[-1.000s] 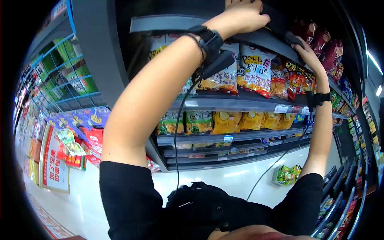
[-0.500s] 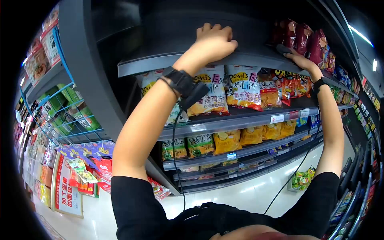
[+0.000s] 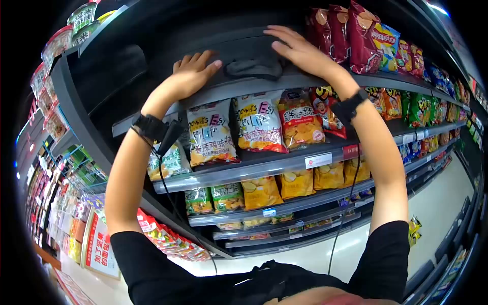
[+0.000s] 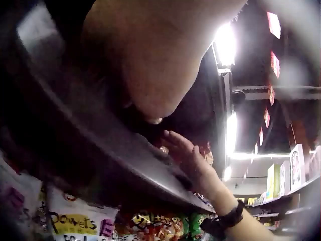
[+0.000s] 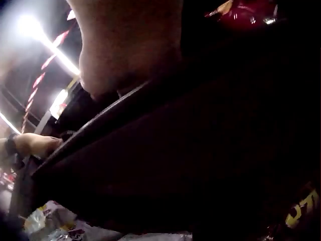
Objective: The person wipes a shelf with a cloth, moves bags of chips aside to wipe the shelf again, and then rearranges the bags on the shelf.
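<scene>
My left hand (image 3: pixel 192 76) is over the left part of the top shelf (image 3: pixel 201 97), fingers apart and a little bent, with nothing in them. My right hand (image 3: pixel 300 53) reaches in from the right over the same shelf, its fingers fairly straight and pointing left, and it grips nothing either. Between the two, near the shelf's front edge, lies a dark cloth (image 3: pixel 253 67), flat and bunched. My left thumb is just beside its left end; my right hand is near its right end, and I cannot tell whether it touches the cloth. Both wrist views are too dark to show my fingertips clearly.

To the right of my right hand, maroon snack bags (image 3: pixel 362 38) stand on the same shelf, with a blue and yellow bag (image 3: pixel 386 47) next to them. On the shelf below, white chip bags (image 3: pixel 211 132) stand to the left, then a red and orange bag (image 3: pixel 301 122) further right. Lower again are green bags (image 3: pixel 226 195) on the left and yellow bags (image 3: pixel 297 183) to their right. I have a black strap (image 3: pixel 147 127) on my left wrist and another on my right. Far to the left, a red and white sign (image 3: pixel 99 249) stands near the floor.
</scene>
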The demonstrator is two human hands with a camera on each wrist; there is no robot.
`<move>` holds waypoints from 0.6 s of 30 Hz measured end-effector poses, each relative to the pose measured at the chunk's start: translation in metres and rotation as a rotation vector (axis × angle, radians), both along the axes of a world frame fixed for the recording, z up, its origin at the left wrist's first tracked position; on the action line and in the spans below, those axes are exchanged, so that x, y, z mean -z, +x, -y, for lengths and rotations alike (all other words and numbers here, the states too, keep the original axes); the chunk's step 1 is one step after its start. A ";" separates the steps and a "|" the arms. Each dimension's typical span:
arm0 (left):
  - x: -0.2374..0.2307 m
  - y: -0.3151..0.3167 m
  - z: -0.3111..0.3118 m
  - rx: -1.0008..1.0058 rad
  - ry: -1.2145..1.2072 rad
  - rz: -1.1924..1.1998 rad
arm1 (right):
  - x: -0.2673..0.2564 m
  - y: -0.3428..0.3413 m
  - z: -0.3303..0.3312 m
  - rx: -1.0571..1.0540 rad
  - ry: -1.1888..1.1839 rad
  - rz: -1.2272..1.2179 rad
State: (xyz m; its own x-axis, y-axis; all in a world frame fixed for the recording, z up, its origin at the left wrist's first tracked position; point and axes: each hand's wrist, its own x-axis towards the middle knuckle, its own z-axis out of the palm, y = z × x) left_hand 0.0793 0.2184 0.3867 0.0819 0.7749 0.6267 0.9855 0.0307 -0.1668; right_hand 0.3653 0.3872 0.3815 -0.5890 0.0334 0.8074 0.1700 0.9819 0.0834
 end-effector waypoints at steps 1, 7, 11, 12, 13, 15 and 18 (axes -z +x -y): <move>-0.012 0.023 0.006 0.074 -0.084 0.033 | -0.003 0.017 -0.005 -0.048 0.004 -0.077; -0.029 0.119 -0.045 -0.114 -0.605 0.057 | 0.055 0.093 0.045 0.235 0.120 -0.214; -0.046 0.111 -0.100 -0.151 -0.818 -0.002 | 0.086 0.112 0.026 0.288 0.296 -0.171; -0.051 0.113 -0.100 -0.207 -0.849 0.044 | 0.090 0.113 0.022 0.284 0.325 -0.167; -0.056 0.113 -0.100 -0.266 -0.877 0.089 | 0.092 0.114 0.017 0.279 0.356 -0.166; -0.057 0.099 -0.120 -0.377 -0.853 -0.003 | 0.099 0.114 0.012 0.342 0.338 -0.137; -0.063 0.061 -0.146 -0.570 -0.790 -0.021 | 0.101 0.114 0.008 0.319 0.295 -0.147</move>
State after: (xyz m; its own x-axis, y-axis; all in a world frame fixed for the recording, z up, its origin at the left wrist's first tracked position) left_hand 0.1408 0.3646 0.4495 -0.4306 0.8982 -0.0881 0.8542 0.3740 -0.3612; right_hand 0.4792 0.3792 0.2801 -0.4647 -0.0490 0.8841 0.4912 0.8165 0.3035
